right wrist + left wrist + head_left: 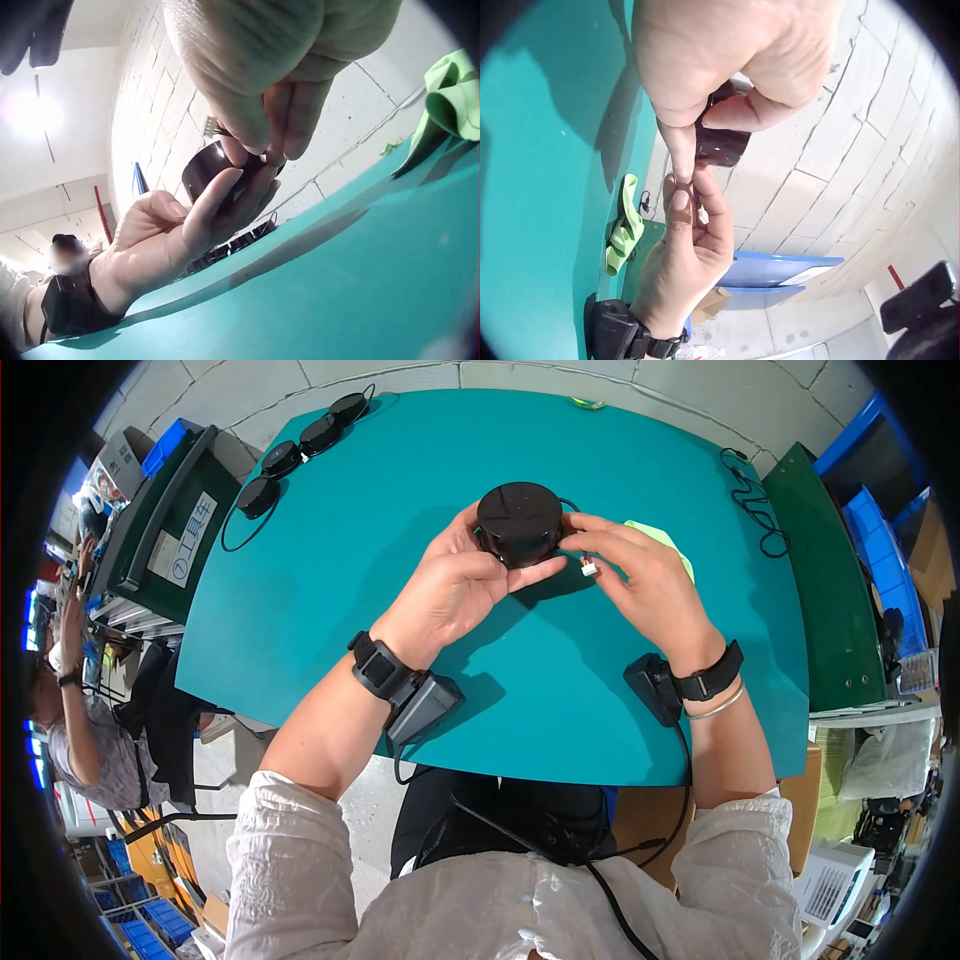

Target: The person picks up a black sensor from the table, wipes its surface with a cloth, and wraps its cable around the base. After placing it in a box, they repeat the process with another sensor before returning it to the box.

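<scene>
A glossy black round device (522,515), shaped like a thick puck, is held above the green table. My left hand (455,585) grips it from the left and below, its thumb along the near side. At its right side, my right hand (640,575) pinches the device's thin dark cable between thumb and fingers. A small white plug (209,126) on the cable's end sticks out from those fingers. In the left wrist view, the fingertips of both hands meet beside the device, and the plug (703,214) shows against the right fingers.
Several similar black round devices (320,435) with cables lie in a row at the table's (600,660) back left. A light green cloth (662,540) lies behind my right hand. A black cable (757,505) rests at the back right. Another person (85,750) is at far left.
</scene>
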The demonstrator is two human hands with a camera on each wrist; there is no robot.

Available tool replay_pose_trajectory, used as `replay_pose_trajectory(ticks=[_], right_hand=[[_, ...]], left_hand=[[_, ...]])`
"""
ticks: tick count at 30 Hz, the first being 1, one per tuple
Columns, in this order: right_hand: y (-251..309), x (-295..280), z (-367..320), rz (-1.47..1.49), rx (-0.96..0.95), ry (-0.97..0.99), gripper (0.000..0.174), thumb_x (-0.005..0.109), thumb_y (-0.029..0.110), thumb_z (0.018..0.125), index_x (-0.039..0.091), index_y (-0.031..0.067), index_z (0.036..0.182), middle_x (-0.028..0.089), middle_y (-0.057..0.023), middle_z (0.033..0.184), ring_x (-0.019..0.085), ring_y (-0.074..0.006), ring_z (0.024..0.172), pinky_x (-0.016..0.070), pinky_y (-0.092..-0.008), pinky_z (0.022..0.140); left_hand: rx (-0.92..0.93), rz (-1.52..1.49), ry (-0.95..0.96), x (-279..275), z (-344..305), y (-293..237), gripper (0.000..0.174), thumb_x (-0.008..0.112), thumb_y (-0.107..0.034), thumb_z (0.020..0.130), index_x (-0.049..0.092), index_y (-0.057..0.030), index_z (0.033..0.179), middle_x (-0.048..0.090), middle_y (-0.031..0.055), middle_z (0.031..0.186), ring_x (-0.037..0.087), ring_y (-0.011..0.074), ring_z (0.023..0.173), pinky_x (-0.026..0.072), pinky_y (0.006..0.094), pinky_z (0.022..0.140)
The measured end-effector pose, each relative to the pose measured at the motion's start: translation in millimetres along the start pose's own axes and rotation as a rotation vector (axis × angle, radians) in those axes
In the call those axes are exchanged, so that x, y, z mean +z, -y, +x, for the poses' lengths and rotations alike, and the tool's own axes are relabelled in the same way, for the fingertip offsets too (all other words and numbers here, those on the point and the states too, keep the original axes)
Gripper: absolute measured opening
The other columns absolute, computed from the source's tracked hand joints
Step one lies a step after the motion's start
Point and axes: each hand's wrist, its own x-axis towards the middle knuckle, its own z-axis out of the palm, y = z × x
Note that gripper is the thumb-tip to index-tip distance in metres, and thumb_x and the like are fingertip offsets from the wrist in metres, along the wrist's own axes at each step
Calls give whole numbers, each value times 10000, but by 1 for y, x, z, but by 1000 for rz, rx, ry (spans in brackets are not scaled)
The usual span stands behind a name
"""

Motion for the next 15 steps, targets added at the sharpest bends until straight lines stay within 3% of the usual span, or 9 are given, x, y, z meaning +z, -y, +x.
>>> replay_pose_trajectory(ticks=[4,6,7,9,11,12,15], right_hand=[[1,-4,2,11,51,8,339,553,-64,819,632,107,1101,645,-69,1175,657,-260,880,543,-339,731],[7,-7,4,150,358,-128,409,488,-107,804,629,112,1119,639,-78,1150,651,-250,871,539,-334,734],[5,-8,5,147,363,-125,409,488,-107,804,629,112,1119,639,-78,1150,651,-250,871,539,-334,734],[3,-8,6,4,221,-308,476,428,-138,785,621,112,1141,619,-95,1148,626,-252,948,527,-342,784],[-2,-12,7,-144,199,-323,503,419,-148,773,612,112,1158,598,-98,1184,602,-258,1005,517,-350,818],[-4,-15,5,-291,177,-338,531,411,-157,760,603,113,1175,578,-101,1219,577,-265,1062,506,-358,851],[-15,-33,3,-364,125,-324,537,433,-135,758,579,116,1209,555,-94,1260,539,-304,1117,481,-393,907]], left_hand=[[8,60,-2,0,1,1,674,372,165,743,255,24,1391,394,219,1390,471,382,1264,401,564,1074],[12,97,-12,2,0,4,673,405,140,736,295,19,1389,407,201,1402,454,376,1284,376,571,1088],[12,111,2,2,0,5,695,410,138,735,278,8,1405,406,199,1404,453,383,1283,376,578,1085],[8,122,9,0,-1,4,717,415,137,734,261,-4,1421,404,197,1405,452,390,1282,376,584,1082],[-32,158,68,-1,1,4,750,387,172,726,206,-1,1433,375,192,1403,477,350,1259,412,582,1045],[-38,153,73,-1,1,5,750,387,172,726,206,-1,1433,375,192,1403,477,350,1259,412,582,1045],[-37,216,81,0,0,7,762,407,141,709,251,-19,1437,408,193,1399,464,375,1277,399,567,1065]])
